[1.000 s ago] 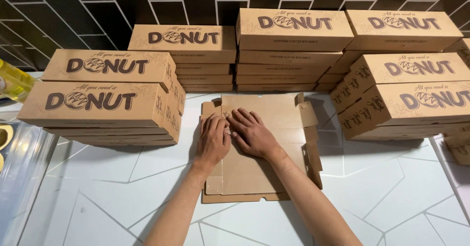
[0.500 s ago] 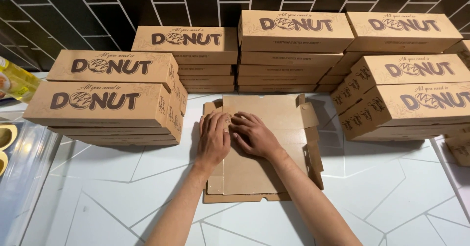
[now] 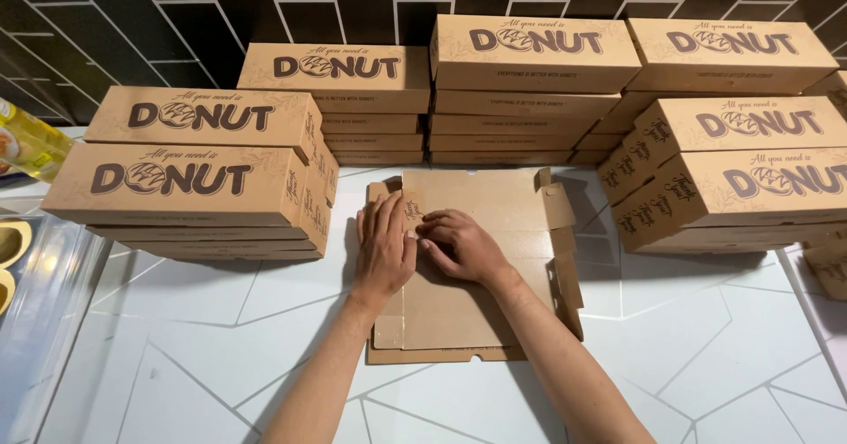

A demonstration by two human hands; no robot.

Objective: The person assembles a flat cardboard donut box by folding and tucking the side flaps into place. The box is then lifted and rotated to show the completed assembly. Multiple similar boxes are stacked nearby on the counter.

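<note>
A: Step in hand?
B: Looks like pressing a crease into an unfolded cardboard box blank (image 3: 468,320), lying flat on the white tabletop (image 3: 176,338), mid-frame, between the box stacks.

A: Fingers?
B: Left hand (image 3: 386,250) laid palm down on the blank's left part, fingers stretched out and together, gripping nothing. Right hand (image 3: 459,245) just beside it, touching, fingers curled with tips pushed into the cardboard. Cannot tell whether pinching a small tab under there or only pressing.

A: Next move, any needs?
B: Judging only: calls for keeping one palm down as an anchor and getting fingertips under a panel edge for any fold-up. Side flaps (image 3: 565,259) on the right edge already half raised, so care needed not to crush those.

A: Containers?
B: Blank itself open and flat, holding nothing. Around it, folded brown boxes, all shut, contents hidden: left stack (image 3: 185,179) close to the left hand, rear stack (image 3: 340,82) and middle stack (image 3: 529,64) against the black tiled wall (image 3: 176,11), right stack (image 3: 741,179) angled, well clear of the hands.

A: Anything else?
B: Yellow bottle (image 3: 22,139) at the far left edge, partly cut off. Below it a clear tray (image 3: 40,320) with yellow cup-like shapes (image 3: 9,241), too cropped to tell more.
</note>
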